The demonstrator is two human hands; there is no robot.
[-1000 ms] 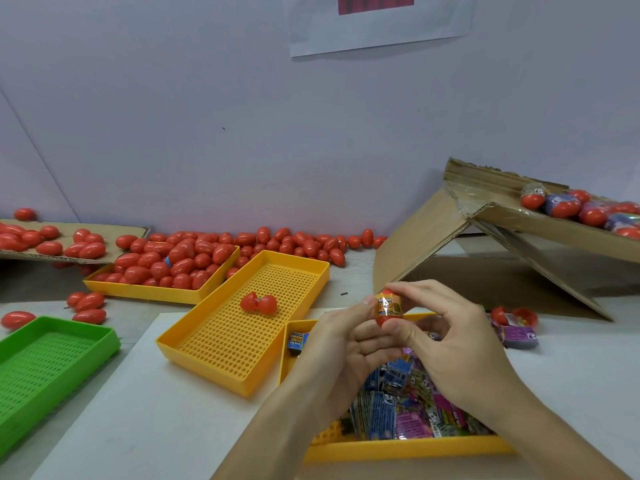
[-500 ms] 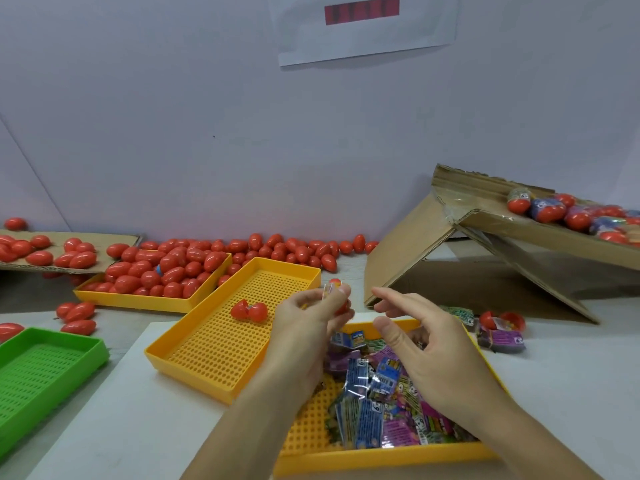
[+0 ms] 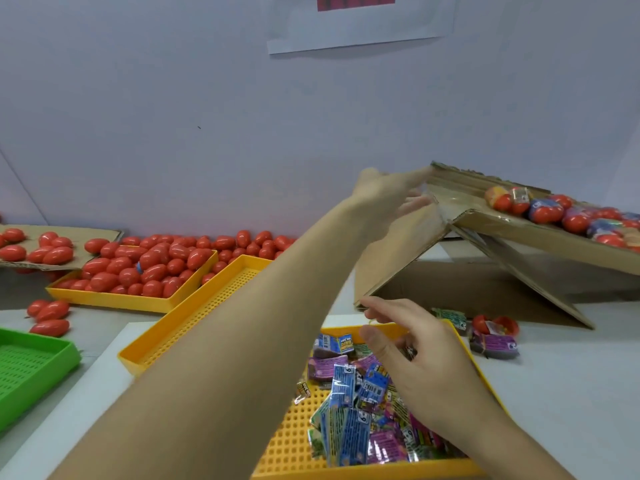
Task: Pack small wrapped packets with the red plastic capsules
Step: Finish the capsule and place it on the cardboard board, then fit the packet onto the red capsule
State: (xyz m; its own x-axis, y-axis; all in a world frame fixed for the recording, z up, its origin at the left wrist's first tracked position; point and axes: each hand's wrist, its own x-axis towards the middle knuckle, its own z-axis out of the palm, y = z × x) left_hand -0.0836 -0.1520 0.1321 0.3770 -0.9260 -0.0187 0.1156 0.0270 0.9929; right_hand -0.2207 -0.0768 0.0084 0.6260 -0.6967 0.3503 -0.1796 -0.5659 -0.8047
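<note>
Your left hand (image 3: pixel 391 195) is stretched out to the upper edge of the cardboard ramp (image 3: pixel 540 230), fingers straight and loose, holding nothing; motion blur hides whether the fingertips actually touch the board. Your right hand (image 3: pixel 419 368) hovers over the near yellow tray (image 3: pixel 301 441), fingers loosely curled and spread, thumb apart. It seems to grip nothing, though the fingertips are close above the packets (image 3: pixel 349 410).

Those packets are small, flat, glossy foil wrappers in blue, purple and pink, heaped in the perforated plastic tray. A filled capsule (image 3: pixel 519 202), translucent with a wrapper showing through, lies near the top of the corrugated ramp among other smooth red, egg-shaped capsules with coloured contents. The empty red capsules (image 3: pixel 149 268) fill the far yellow tray (image 3: pixel 114 299) and spill along the wall. Between the two trays stands a third perforated yellow tray (image 3: pixel 194 323), and a green tray (image 3: pixel 31 372) of the same grid pattern sits at your left.
</note>
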